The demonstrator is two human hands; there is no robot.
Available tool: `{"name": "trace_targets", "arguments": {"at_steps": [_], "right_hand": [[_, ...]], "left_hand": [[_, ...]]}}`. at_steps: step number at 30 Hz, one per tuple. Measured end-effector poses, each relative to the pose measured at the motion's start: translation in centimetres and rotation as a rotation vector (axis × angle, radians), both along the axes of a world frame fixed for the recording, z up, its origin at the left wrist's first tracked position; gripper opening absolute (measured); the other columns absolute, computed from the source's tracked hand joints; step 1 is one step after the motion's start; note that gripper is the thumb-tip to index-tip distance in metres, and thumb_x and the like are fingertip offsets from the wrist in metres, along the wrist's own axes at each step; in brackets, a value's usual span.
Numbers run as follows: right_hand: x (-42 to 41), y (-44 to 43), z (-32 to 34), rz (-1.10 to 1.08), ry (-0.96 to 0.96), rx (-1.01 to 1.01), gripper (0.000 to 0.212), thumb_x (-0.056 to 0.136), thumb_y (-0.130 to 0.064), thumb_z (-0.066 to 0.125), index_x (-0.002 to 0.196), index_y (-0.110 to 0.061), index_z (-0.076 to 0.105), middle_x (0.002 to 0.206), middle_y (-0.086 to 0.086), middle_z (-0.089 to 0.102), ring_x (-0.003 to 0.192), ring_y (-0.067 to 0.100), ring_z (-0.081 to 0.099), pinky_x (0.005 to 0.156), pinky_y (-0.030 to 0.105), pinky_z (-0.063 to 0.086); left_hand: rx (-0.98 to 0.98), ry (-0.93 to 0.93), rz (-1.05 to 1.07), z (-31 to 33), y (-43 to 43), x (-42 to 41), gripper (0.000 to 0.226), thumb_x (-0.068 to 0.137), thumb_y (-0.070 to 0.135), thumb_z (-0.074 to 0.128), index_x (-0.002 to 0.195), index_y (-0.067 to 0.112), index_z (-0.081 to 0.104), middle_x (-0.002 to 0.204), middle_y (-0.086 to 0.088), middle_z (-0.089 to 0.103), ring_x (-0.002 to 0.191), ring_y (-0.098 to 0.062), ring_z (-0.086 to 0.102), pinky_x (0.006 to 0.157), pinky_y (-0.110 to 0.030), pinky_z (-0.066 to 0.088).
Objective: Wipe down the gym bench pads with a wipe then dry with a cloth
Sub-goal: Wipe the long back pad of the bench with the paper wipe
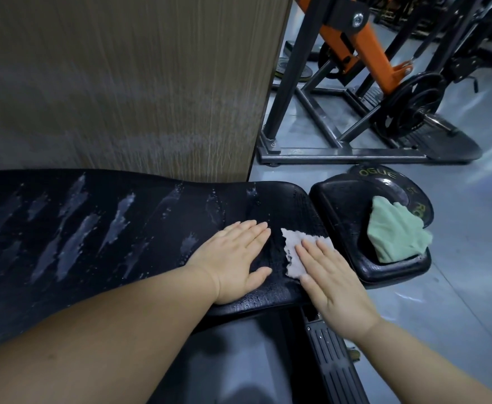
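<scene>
Head view: wet-wipe stage, right end of the back pad

1. Wooden panel [122,77]: is standing behind the bench and filling the upper left.
2. Back pad [93,228]: long and black, is running in from the left edge. Pale wet streaks are showing across most of it, so it is looking wiped but not yet dried.
3. Orange-and-black machine [355,53]: is standing on the grey floor [457,287] at upper right, well apart from the work.
4. Seat pad [344,214]: is sitting just beside the back pad's right end, across a narrow gap.
5. Weight plate [384,177]: is lying at the seat pad's far edge. Whether it is resting on the pad cannot be told.
6. Green cloth [393,231]: is lying crumpled on the seat pad's right side, overlapping the plate, within reach for drying.
7. Left hand [236,258]: is lying flat, fingers straight and together, pressing on bare pad just beside the wipe without touching it.
8. Right hand [335,281]: is lying flat, fingers straight and slightly apart, pressing the wipe down.
9. Wipe [291,243]: white and rumpled, is lying under the right fingers near the back pad's right end.

Handling note: the palm should be keeping the wipe flat, running overlapping strokes out to the pad's edge. The left hand should be bracing on the pad. The cloth will need moving before the seat pad is wiped.
</scene>
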State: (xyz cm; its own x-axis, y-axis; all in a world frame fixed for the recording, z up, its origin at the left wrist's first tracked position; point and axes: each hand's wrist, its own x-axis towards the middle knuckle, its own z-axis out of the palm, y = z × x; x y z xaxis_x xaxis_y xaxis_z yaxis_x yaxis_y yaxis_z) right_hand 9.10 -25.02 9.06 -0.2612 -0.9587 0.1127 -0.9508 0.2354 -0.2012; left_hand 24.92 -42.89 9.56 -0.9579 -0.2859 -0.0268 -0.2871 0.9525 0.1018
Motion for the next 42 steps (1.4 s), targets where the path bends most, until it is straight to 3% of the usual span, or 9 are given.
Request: {"name": "trace_targets", "arguments": {"at_steps": [5,11,15,22,27,32,36,40,42], "right_hand": [[-2.9,-6.5,1.3,-0.002,0.015,0.109,0.093,0.085,-0.072,-0.005,0.151,-0.013,0.023,0.157,-0.005,0.015,0.147,0.017,0.007,0.117,0.025,-0.003],[-4.9,-13.7,1.6,-0.094,0.018,0.193,0.059,0.101,-0.048,0.015,0.153,-0.019,0.017,0.160,-0.003,0.013,0.146,0.019,0.006,0.119,0.035,0.006],[-5.1,-16.5,1.7,-0.167,-0.052,0.203,0.055,0.102,-0.045,0.013,0.153,-0.022,0.017,0.160,-0.004,0.011,0.148,0.018,0.005,0.120,0.034,0.003],[-2.5,-11.4,2.6,-0.063,-0.034,0.146,0.051,0.105,-0.035,0.020,0.151,-0.014,0.022,0.160,-0.001,0.015,0.146,0.018,0.008,0.117,0.027,0.003],[0.4,-2.7,1.1,0.037,-0.060,0.087,0.081,0.091,-0.065,-0.008,0.149,-0.018,0.022,0.154,-0.012,0.008,0.147,0.010,0.004,0.118,0.026,0.001],[3.4,1.9,-0.2,0.060,-0.032,0.057,0.058,0.103,-0.049,0.013,0.149,-0.018,0.033,0.157,-0.004,0.023,0.147,0.009,0.006,0.115,0.032,0.009],[2.7,0.9,0.1,0.084,-0.026,0.075,0.059,0.102,-0.052,0.009,0.150,-0.024,0.027,0.156,-0.009,0.019,0.146,0.008,0.005,0.116,0.029,0.005],[1.0,-3.4,1.2,0.057,-0.054,0.154,0.080,0.084,-0.070,-0.011,0.150,-0.026,0.004,0.151,-0.022,-0.008,0.137,-0.007,-0.024,0.118,0.026,-0.005],[0.2,-6.0,2.0,0.026,-0.022,0.204,0.078,0.084,-0.062,-0.007,0.152,-0.025,0.005,0.156,-0.017,-0.006,0.140,-0.002,-0.019,0.116,0.027,-0.006]], "left_hand": [[-0.004,-0.010,-0.003,-0.1,0.0,0.0,0.076,0.096,0.061,0.014,0.155,0.018,-0.006,0.163,0.003,-0.011,0.149,-0.012,-0.013,0.120,-0.030,-0.011],[-0.002,-0.032,-0.006,0.1,0.0,-0.1,0.075,0.098,0.059,0.018,0.155,0.018,-0.006,0.163,0.003,-0.012,0.148,-0.012,-0.014,0.120,-0.031,-0.010],[-0.002,-0.018,-0.001,0.3,0.0,-0.1,0.074,0.099,0.057,0.022,0.156,0.018,-0.004,0.163,0.003,-0.010,0.149,-0.013,-0.012,0.120,-0.030,-0.010],[-0.031,-0.034,0.003,0.3,0.0,-0.1,0.075,0.097,0.059,0.019,0.156,0.017,-0.003,0.163,0.002,-0.008,0.149,-0.013,-0.009,0.120,-0.029,-0.010],[0.003,-0.027,0.015,0.5,0.2,0.1,0.074,0.099,0.058,0.021,0.155,0.018,-0.006,0.163,0.004,-0.010,0.149,-0.012,-0.011,0.119,-0.028,-0.011],[0.015,-0.022,0.014,0.6,0.3,0.2,0.074,0.099,0.058,0.020,0.156,0.018,-0.004,0.163,0.003,-0.010,0.149,-0.012,-0.011,0.120,-0.029,-0.010],[0.034,-0.014,0.018,0.5,0.2,0.1,0.073,0.099,0.057,0.021,0.156,0.018,-0.003,0.163,0.003,-0.009,0.149,-0.012,-0.011,0.120,-0.030,-0.009],[0.035,0.008,0.016,0.4,0.2,0.1,0.073,0.099,0.057,0.023,0.156,0.017,-0.001,0.164,0.002,-0.006,0.149,-0.013,-0.008,0.120,-0.030,-0.008],[0.032,0.011,0.018,0.3,0.2,0.1,0.075,0.099,0.058,0.023,0.156,0.016,-0.001,0.164,0.001,-0.005,0.149,-0.014,-0.007,0.121,-0.031,-0.007]]}}
